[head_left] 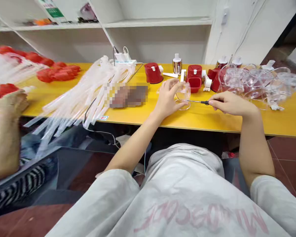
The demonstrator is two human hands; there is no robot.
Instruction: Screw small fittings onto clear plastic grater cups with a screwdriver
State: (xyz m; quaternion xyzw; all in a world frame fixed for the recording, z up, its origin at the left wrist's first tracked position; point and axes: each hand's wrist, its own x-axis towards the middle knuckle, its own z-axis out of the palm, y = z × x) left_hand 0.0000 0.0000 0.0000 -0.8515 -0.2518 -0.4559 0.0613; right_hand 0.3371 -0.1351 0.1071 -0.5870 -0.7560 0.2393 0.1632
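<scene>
My left hand (166,98) is wrapped round a clear plastic cup (185,91) that lies tilted on the yellow table. In my right hand (233,104) is a thin screwdriver (204,102) with a dark handle, gripped between thumb and fingers. Its metal shaft points left and reaches the cup near its rim; whether the tip touches a screw cannot be made out. Just behind the cup stand a red square container (194,85) and a red bucket-shaped part (194,70). A white plastic piece (207,83) lies to their right.
Several clear plastic cups (256,82) pile up on the right. Long translucent plastic strips (71,95) hang over the table edge (212,129) at left. A red cup (153,73) and patterned bottle (177,65) stand behind. A co-worker's hand (8,102) holds something red.
</scene>
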